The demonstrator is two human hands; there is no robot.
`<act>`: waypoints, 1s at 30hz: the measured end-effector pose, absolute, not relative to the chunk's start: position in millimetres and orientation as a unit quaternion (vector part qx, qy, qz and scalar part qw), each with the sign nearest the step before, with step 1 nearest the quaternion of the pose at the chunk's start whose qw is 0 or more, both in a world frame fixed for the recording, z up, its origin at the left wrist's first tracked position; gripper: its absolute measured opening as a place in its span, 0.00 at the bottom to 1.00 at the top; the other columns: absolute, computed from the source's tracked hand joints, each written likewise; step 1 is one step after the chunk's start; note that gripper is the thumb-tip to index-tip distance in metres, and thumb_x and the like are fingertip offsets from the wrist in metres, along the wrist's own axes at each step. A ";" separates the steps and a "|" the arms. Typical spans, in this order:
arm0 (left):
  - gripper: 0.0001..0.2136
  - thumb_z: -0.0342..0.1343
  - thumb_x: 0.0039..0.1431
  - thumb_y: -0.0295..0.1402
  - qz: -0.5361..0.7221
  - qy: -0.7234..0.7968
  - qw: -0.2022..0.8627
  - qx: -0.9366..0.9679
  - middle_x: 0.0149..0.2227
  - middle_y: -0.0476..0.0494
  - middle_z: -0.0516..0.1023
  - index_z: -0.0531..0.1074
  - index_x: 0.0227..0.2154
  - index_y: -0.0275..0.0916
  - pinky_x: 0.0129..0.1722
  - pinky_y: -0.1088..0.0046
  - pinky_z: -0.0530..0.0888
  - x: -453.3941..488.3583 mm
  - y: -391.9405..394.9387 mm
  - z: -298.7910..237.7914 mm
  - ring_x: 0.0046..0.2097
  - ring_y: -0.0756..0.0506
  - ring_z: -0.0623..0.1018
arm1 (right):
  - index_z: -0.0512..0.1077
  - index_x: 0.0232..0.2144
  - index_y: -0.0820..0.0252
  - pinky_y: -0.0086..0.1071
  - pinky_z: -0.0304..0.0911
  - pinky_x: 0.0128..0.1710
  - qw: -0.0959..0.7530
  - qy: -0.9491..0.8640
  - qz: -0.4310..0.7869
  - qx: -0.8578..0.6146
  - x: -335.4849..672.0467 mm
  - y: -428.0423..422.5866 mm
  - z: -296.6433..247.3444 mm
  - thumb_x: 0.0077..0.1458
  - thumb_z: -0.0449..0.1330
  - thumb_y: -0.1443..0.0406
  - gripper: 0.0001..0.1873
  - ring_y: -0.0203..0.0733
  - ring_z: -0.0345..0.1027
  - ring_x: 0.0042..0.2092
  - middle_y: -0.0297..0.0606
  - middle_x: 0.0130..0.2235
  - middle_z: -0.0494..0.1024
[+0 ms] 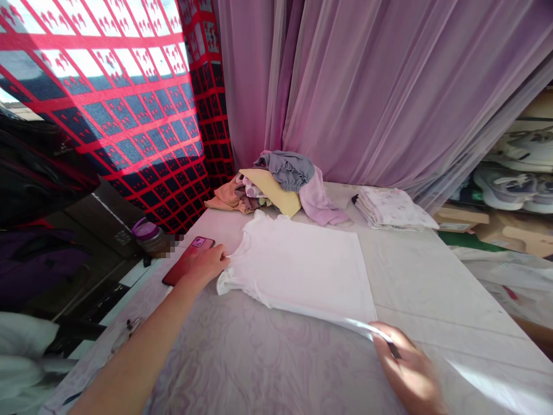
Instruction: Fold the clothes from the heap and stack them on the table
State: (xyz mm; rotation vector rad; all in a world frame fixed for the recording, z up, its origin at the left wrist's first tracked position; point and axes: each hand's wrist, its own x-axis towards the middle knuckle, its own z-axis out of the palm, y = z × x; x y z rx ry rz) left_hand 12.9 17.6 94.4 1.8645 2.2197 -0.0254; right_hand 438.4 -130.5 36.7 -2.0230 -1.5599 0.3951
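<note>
A small white T-shirt (302, 268) lies spread flat on the pale patterned table cover (259, 357). My left hand (206, 266) is closed on the shirt's near sleeve and shoulder at the left. My right hand (408, 369) pinches the shirt's bottom hem corner at the lower right, pulling the edge taut. A red phone (189, 259) lies just under and beside my left hand.
A heap of crumpled clothes (276, 184) sits at the back of the table. A folded stack of white printed cloth (391, 208) lies back right. A purple-lidded jar (147, 233) stands off the left edge. Purple curtains hang behind; shoes (510, 184) rest on shelves at right.
</note>
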 end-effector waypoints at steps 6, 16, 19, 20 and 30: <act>0.11 0.50 0.57 0.43 -0.003 0.744 0.111 0.659 0.40 0.43 0.78 0.69 0.36 0.42 0.37 0.66 0.66 8.8 13.3 95.4 0.43 0.40 0.76 | 0.74 0.35 0.48 0.39 0.67 0.45 0.283 -0.567 0.161 -0.757 438.5 -131.2 37.1 0.53 0.48 0.51 0.18 0.51 0.72 0.43 0.36 0.39 0.80; 0.11 0.48 0.57 0.28 0.128 0.568 0.198 0.788 0.38 0.48 0.80 0.76 0.32 0.42 0.47 0.72 0.68 -12.8 -2.8 84.1 0.43 0.48 0.76 | 0.75 0.37 0.51 0.38 0.68 0.45 0.276 -0.567 0.164 -0.758 438.5 -131.1 36.1 0.53 0.49 0.50 0.20 0.49 0.72 0.43 0.38 0.39 0.80; 0.11 0.49 0.58 0.31 0.080 0.512 0.208 0.829 0.43 0.48 0.80 0.77 0.37 0.44 0.52 0.70 0.66 -18.5 -7.2 92.6 0.48 0.46 0.75 | 0.74 0.36 0.50 0.38 0.67 0.46 0.280 -0.568 0.166 -0.756 438.6 -131.3 36.5 0.53 0.49 0.51 0.18 0.50 0.72 0.43 0.37 0.39 0.80; 0.11 0.51 0.57 0.32 0.066 0.504 0.208 0.836 0.45 0.47 0.80 0.77 0.39 0.44 0.54 0.69 0.65 -18.5 -8.9 95.6 0.50 0.46 0.74 | 0.74 0.36 0.49 0.39 0.67 0.45 0.280 -0.568 0.165 -0.756 438.5 -131.4 36.7 0.54 0.49 0.51 0.18 0.50 0.73 0.43 0.37 0.39 0.80; 0.12 0.53 0.57 0.34 0.044 0.519 0.204 0.829 0.48 0.46 0.77 0.76 0.42 0.44 0.54 0.68 0.63 -9.9 -16.4 99.1 0.51 0.43 0.72 | 0.77 0.34 0.50 0.36 0.69 0.42 0.275 -0.571 0.170 -0.755 446.7 -128.0 32.8 0.51 0.51 0.48 0.20 0.49 0.74 0.41 0.38 0.37 0.81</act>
